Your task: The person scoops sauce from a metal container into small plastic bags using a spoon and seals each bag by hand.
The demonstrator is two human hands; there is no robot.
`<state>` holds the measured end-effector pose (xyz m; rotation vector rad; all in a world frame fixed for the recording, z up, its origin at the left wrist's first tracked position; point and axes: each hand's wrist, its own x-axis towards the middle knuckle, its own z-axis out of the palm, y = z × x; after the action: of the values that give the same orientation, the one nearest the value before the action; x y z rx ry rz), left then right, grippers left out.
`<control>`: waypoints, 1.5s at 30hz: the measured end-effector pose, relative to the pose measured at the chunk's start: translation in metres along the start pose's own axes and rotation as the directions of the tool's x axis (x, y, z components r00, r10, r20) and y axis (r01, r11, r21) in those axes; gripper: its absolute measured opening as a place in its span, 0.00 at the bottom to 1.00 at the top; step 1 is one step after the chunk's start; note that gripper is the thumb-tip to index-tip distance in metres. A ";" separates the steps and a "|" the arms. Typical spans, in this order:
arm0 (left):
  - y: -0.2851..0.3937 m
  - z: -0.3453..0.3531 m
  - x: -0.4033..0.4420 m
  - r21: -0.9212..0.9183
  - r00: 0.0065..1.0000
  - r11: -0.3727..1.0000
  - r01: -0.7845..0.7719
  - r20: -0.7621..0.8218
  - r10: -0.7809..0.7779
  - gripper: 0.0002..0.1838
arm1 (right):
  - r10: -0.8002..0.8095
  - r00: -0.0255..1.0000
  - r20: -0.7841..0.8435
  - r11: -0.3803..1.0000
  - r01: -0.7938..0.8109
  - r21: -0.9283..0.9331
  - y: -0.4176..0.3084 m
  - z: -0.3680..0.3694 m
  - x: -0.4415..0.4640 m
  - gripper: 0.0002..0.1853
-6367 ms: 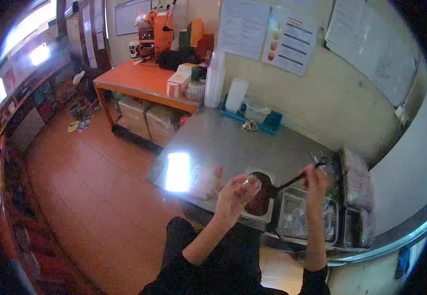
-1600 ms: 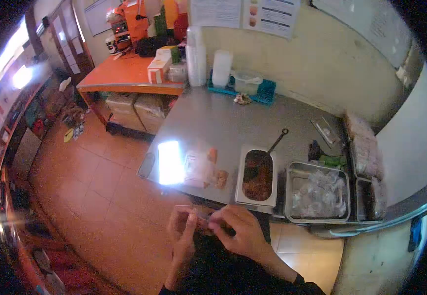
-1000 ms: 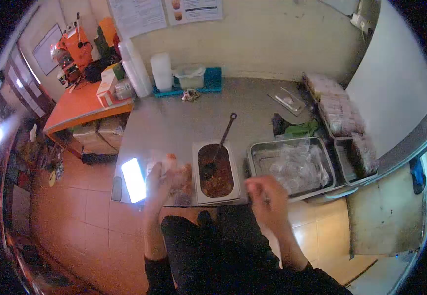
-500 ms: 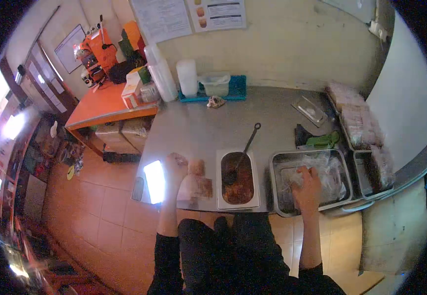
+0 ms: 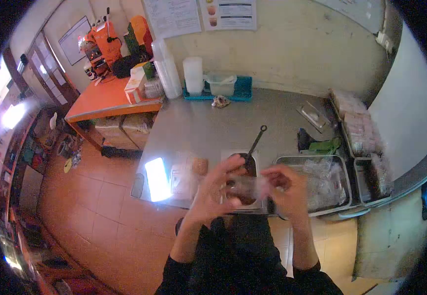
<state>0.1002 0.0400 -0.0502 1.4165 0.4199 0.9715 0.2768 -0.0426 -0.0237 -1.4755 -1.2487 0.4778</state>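
Note:
My left hand [image 5: 213, 189] is raised over the table's front edge, fingers and thumb spread apart. Facing it, my right hand [image 5: 287, 189] has its fingers closed on a blurred clear plastic bag [image 5: 245, 187], which spans the gap between the hands. Partly hidden beneath them is a metal container of reddish-brown food [image 5: 251, 169], with a dark-handled utensil [image 5: 257, 142] standing in it. On the right, a metal tray [image 5: 347, 184] holds clear plastic bags [image 5: 321, 184]. Filled packets [image 5: 184, 179] lie left of my left hand.
A glowing white rectangle [image 5: 158, 179] is at the table's left. Wrapped packs [image 5: 358, 128] and a smaller metal tray [image 5: 366, 189] stand right. Behind are a green cloth [image 5: 324, 146], a metal lid [image 5: 313, 116], a blue tray [image 5: 244, 88] and stacked cups [image 5: 167, 71].
My right hand has come left from the tray of bags with a clear bag. My left hand has moved right from the packets to face it over the food container.

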 end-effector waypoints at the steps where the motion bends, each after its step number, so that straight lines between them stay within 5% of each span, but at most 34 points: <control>1: -0.001 0.003 -0.004 -0.197 0.987 0.978 -0.069 0.132 0.096 0.41 | 0.087 0.991 0.097 0.989 -0.097 0.111 -0.008 0.007 0.001 0.14; 7: 0.006 0.007 -0.029 -0.166 0.984 0.981 0.101 -0.127 -0.123 0.46 | 0.006 0.969 0.247 0.982 -0.052 0.180 -0.013 0.031 0.000 0.19; 11: -0.006 0.000 -0.036 -0.265 0.969 0.964 0.028 -0.231 -0.092 0.46 | 0.129 0.954 0.269 0.953 -0.194 0.232 -0.009 0.026 0.008 0.13; 15: -0.013 -0.008 -0.047 -0.480 0.975 0.876 -0.043 -0.213 -0.068 0.46 | 0.102 0.975 -0.197 0.946 -0.156 -0.285 0.090 0.024 0.043 0.25; 19: -0.021 -0.007 -0.057 -0.551 0.946 0.834 -0.030 -0.284 -0.153 0.46 | 0.049 0.977 -0.209 0.824 -0.157 -0.544 0.121 0.042 0.073 0.26; 22: -0.033 -0.016 -0.068 -0.540 0.945 0.840 -0.055 -0.299 -0.131 0.44 | 0.182 0.979 -0.090 0.854 -0.203 -0.480 0.109 0.055 0.082 0.22; 23: -0.034 -0.018 -0.073 -0.540 0.946 0.840 -0.053 -0.298 -0.131 0.44 | 0.305 0.952 -0.001 0.947 -0.304 -0.103 0.102 0.056 0.081 0.20; 24: -0.035 -0.020 -0.077 -0.523 0.933 0.851 -0.051 -0.329 -0.146 0.43 | 0.378 0.917 0.126 0.874 -0.399 0.278 0.095 0.055 0.080 0.17; 25: -0.036 -0.022 -0.079 -0.509 0.919 0.859 -0.049 -0.359 -0.161 0.42 | 0.379 0.918 0.122 0.875 -0.398 0.276 0.087 0.055 0.075 0.17; 27: -0.030 -0.026 -0.084 -0.477 0.901 0.879 -0.013 -0.387 -0.197 0.41 | 0.047 0.997 -0.069 0.991 -0.055 -0.119 0.072 0.052 0.054 0.15; 29: -0.032 -0.029 -0.087 -0.445 0.880 0.895 0.028 -0.414 -0.233 0.40 | 0.029 0.999 -0.019 0.994 -0.031 -0.105 0.041 0.043 0.035 0.12; 31: -0.040 -0.031 -0.088 -0.118 0.866 0.993 0.012 -0.495 -0.069 0.38 | 0.006 1.000 0.029 0.996 -0.004 -0.088 0.029 0.035 0.020 0.10; 33: -0.036 -0.030 -0.093 -0.150 0.852 0.986 0.077 -0.503 -0.143 0.36 | -0.197 0.979 0.053 0.968 0.203 -0.148 0.028 0.029 0.006 0.08; 37: -0.042 -0.035 -0.102 -0.185 0.858 0.962 0.201 -0.441 -0.264 0.27 | -0.277 0.941 0.197 0.952 0.296 -0.074 0.029 0.026 -0.010 0.07; 39: -0.038 -0.030 -0.100 -0.145 0.847 0.963 0.226 -0.460 -0.268 0.24 | -0.422 0.852 0.310 0.880 0.467 -0.088 0.036 0.027 -0.017 0.07; 43: -0.039 -0.026 -0.100 -0.115 0.818 0.961 0.251 -0.506 -0.274 0.20 | -0.422 0.861 0.285 0.907 0.400 0.136 0.041 0.022 -0.019 0.08; 45: -0.038 -0.026 -0.101 -0.150 0.820 0.955 0.255 -0.490 -0.295 0.20 | -0.158 0.942 0.295 0.974 0.101 0.200 0.044 0.016 -0.018 0.14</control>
<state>0.0350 -0.0162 -0.1196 0.9750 0.9457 1.1027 0.2761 -0.0442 -0.0738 -1.1835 -1.4950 0.7360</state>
